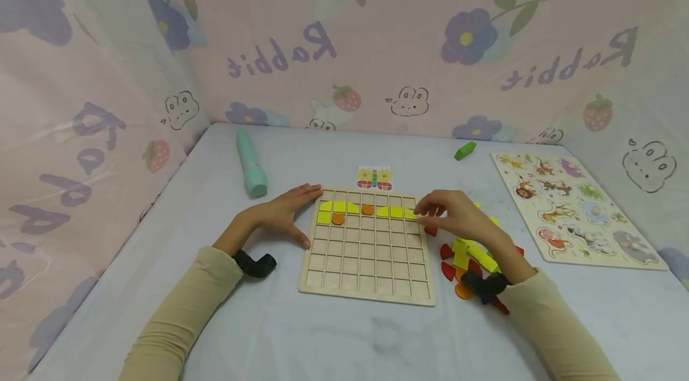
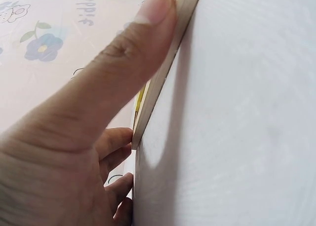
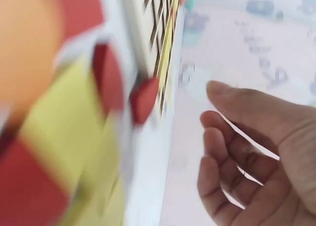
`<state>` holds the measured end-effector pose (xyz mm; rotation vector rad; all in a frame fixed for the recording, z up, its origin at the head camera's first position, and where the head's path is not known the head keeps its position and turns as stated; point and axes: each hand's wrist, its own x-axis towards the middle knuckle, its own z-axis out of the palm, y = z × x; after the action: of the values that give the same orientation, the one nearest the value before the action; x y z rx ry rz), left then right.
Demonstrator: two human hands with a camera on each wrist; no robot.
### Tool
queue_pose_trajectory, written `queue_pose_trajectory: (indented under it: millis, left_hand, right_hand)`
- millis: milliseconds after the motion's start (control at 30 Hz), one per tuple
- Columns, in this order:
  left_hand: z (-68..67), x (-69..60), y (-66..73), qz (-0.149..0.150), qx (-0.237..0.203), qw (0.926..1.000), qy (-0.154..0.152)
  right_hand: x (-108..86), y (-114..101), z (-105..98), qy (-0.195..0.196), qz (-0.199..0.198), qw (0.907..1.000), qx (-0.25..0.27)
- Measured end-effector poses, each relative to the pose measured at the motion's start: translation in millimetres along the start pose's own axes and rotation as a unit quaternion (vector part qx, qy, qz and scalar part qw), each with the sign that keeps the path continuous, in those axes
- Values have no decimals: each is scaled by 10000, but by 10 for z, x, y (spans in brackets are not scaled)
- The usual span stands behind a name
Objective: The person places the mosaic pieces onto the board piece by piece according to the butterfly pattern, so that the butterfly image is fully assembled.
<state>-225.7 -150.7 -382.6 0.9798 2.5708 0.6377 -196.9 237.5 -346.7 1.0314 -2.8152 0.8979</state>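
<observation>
A wooden grid board (image 1: 351,256) lies in the middle of the table. Yellow pieces (image 1: 396,212) and an orange disc (image 1: 368,209) fill its second row; below that are a yellow square (image 1: 323,218) and another orange disc (image 1: 338,219). My left hand (image 1: 281,212) rests against the board's left edge, thumb and fingers spread along it. Over the upper right corner hovers my right hand (image 1: 456,213), its fingers loosely bent. The right wrist view shows a gap between thumb and fingers, with nothing held. Behind the board lies a butterfly picture card (image 1: 374,178).
Right of the board is a pile of loose pieces, including a yellow piece (image 1: 460,254), red pieces (image 1: 448,271) and an orange disc (image 1: 463,291). An animal puzzle board (image 1: 578,207) lies farther right. A green block (image 1: 465,151) and a mint-coloured tapered object (image 1: 250,165) lie toward the back.
</observation>
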Motion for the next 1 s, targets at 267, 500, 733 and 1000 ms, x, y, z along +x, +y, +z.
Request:
queue_pose_trajectory:
  millis: [267,500,733,1000]
  left_hand:
    - [14,6,-47,26,40,10000,27]
    - [15,5,-45,-20,51,10000,25]
    - [-2,0,-15,9,26,10000,7]
    - [7,17,-20,13,82,10000,0]
  right_hand:
    - [-511,299,-257,-486,752,9959,-158]
    - [-603,368,-300,-1018,811,9915,62]
    - [-599,439,-315,-1311,793,9881,151]
    - [-514,530,-274,-1084,988,9891,-88]
